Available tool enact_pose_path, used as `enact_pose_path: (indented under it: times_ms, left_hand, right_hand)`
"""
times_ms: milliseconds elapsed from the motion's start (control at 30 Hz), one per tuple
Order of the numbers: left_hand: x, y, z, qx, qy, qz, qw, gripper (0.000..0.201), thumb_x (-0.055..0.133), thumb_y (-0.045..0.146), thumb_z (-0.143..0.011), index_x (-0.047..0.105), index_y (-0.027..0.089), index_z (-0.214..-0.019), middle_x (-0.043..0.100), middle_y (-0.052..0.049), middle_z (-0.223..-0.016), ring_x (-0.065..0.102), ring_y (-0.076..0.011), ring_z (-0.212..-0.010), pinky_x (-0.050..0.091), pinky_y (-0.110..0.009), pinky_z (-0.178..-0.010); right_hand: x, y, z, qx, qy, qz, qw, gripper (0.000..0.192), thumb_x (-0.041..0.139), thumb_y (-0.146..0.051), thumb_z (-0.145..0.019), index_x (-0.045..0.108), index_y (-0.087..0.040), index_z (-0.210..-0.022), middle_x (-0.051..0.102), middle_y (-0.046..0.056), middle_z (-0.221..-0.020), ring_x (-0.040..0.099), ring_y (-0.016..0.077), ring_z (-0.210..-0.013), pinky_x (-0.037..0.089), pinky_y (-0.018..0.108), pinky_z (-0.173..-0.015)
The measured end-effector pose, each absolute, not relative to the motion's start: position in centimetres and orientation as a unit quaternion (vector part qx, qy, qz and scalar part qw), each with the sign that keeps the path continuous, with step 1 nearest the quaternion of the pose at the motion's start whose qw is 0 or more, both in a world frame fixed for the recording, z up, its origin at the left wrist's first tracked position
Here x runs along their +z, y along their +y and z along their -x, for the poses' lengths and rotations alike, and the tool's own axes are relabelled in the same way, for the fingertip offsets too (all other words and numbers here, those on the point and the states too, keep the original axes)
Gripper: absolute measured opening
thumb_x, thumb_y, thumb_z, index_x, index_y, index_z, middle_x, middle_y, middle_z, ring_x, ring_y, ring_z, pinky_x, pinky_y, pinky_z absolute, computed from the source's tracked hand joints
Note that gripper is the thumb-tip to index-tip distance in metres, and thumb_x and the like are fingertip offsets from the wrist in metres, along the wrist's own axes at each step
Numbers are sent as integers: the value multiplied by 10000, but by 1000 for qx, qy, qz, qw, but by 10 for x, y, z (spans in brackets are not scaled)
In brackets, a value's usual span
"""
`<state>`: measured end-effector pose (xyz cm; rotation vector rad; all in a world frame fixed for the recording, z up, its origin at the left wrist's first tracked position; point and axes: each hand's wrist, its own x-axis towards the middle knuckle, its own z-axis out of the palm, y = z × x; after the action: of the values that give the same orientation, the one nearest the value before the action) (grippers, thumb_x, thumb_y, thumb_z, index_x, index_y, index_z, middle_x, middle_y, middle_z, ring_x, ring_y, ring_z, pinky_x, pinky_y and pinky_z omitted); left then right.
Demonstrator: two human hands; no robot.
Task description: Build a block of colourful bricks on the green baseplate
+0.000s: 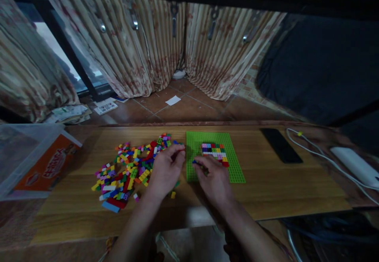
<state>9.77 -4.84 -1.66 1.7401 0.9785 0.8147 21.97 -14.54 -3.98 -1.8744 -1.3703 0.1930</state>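
A green baseplate [233, 163] lies near the middle of the table, with a patch of small multicoloured bricks [213, 151] built on it. Over the plate's left part, my right hand [215, 179] pinches a small blue brick [194, 162] between thumb and fingers, covering some of the built patch. My left hand [167, 171] is closed in a pinch beside the plate's left edge; what its fingertips hold is too small to make out. Left of that hand spreads a loose heap of toy bricks [130, 171] in many colours, partly hidden by it.
On the wooden table [266, 195] a black phone [281, 145] lies to the right. A white power strip [353, 166] with a cable is at the far right. At the left stands a clear plastic box [26, 143] with an orange label. Curtains hang behind.
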Motion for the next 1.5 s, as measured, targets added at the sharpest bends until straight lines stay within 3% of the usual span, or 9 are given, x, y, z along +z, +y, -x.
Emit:
enact_pose_path:
  times_ms: [133,267,567,867,1067,1500]
  left_hand:
    - [-25,-70,-116,246,345,-736,528,264,499,279,-870,708,174,-993,665,-4,-718,608,-144,-679,457,-256,-654]
    - [-30,-88,-132,167,315,-737,574,321,463,248,-878,675,173,-1107,657,-2,-724,602,-140,-663,448,-260,-642]
    - [-32,-98,-146,120,280,-753,584,423,441,178,-859,585,167,-1256,627,1,-700,587,-143,-659,445,-272,-670]
    - [-34,-101,-150,105,281,-748,592,489,434,192,-861,523,146,-1339,636,-17,-709,590,-159,-651,455,-286,-664]
    - [-32,-104,-152,99,294,-762,569,531,443,238,-876,483,123,-1392,652,-38,-711,611,-186,-687,469,-323,-715]
    - [-37,-109,-157,92,268,-767,576,588,420,238,-889,387,127,-1466,667,-29,-734,600,-167,-670,467,-312,-711]
  right_hand:
    - [-35,-162,-247,39,-488,784,382,164,571,-274,-873,693,-206,-958,714,51,-898,666,198,-792,490,313,-733]
    - [-35,-172,-263,8,-433,835,339,151,593,-300,-848,688,-205,-917,722,36,-853,666,188,-724,451,286,-653]
    - [-37,-175,-265,-22,-414,878,240,114,603,-315,-858,667,-222,-875,700,12,-833,643,188,-723,329,261,-578]
    - [-36,-181,-279,20,-412,859,303,274,638,-485,-823,659,-213,-794,696,14,-750,603,172,-622,359,269,-578]
    - [-28,-187,-307,77,-344,848,395,374,535,-511,-852,691,-172,-836,722,69,-749,640,195,-642,423,290,-601]
    - [-40,-181,-312,179,-378,836,355,357,507,-481,-868,689,-174,-878,737,86,-836,666,211,-738,464,311,-667]
